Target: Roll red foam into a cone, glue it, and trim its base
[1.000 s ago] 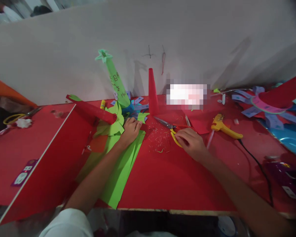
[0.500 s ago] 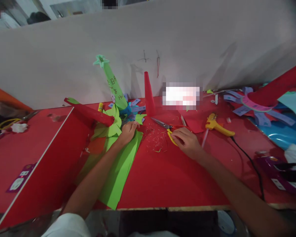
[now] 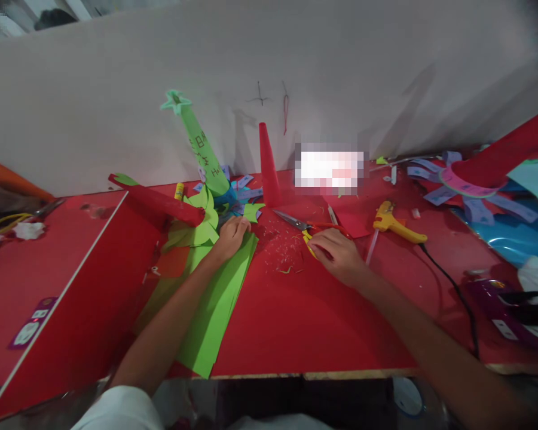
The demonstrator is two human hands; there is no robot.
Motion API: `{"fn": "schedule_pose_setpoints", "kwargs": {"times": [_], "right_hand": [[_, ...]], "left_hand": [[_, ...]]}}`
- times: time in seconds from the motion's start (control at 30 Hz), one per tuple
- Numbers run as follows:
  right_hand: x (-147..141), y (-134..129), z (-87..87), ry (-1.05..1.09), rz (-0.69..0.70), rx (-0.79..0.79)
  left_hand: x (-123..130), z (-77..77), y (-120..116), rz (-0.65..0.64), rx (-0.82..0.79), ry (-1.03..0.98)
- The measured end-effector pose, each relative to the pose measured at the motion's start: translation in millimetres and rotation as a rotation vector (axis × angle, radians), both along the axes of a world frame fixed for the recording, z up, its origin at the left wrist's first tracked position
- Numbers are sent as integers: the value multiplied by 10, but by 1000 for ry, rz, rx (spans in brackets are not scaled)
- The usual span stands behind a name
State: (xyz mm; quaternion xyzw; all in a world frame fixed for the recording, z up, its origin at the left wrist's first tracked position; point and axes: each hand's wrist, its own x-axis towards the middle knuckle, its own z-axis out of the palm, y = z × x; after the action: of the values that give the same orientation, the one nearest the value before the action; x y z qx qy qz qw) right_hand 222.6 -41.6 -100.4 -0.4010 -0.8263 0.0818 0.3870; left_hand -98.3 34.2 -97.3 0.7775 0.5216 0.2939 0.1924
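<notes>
My left hand [image 3: 233,235] is closed on a small green paper piece [image 3: 253,212], above the top end of long green paper sheets [image 3: 213,304]. To the right, the fingers of my right hand [image 3: 336,254] are curled over the yellow handle of the scissors [image 3: 299,224], which lie on the red table with their blades pointing up and left. Beside my left hand, a green leafy paper base [image 3: 204,224] surrounds the end of a tilted red cone [image 3: 174,206]. A green cone with a star top [image 3: 204,149] leans behind it.
A red cone [image 3: 269,167] stands near the wall. At the right lie a yellow glue gun [image 3: 397,226] with its cord, a purple box [image 3: 497,304] and a red cone with purple strips [image 3: 475,179]. A red panel [image 3: 103,280] stands at the left; paper scraps litter the middle.
The view has shifted slightly, so most things sit a little higher and further left. Both hands keep nearly the same places and poses.
</notes>
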Motion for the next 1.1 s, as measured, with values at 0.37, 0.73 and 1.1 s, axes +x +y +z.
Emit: {"fn": "schedule_pose_setpoints", "kwargs": {"times": [0.37,0.73,1.1], "right_hand": [[6,6,-20,-16,18,14],[-2,4,-27,-16,10,2],[-3,-4,-22,-29,20,2]], "left_hand": [[17,-1,-9,-47,8,62],[4,49,-20,35,-205,-472],[-84,102,50,160,-228,-792]]}}
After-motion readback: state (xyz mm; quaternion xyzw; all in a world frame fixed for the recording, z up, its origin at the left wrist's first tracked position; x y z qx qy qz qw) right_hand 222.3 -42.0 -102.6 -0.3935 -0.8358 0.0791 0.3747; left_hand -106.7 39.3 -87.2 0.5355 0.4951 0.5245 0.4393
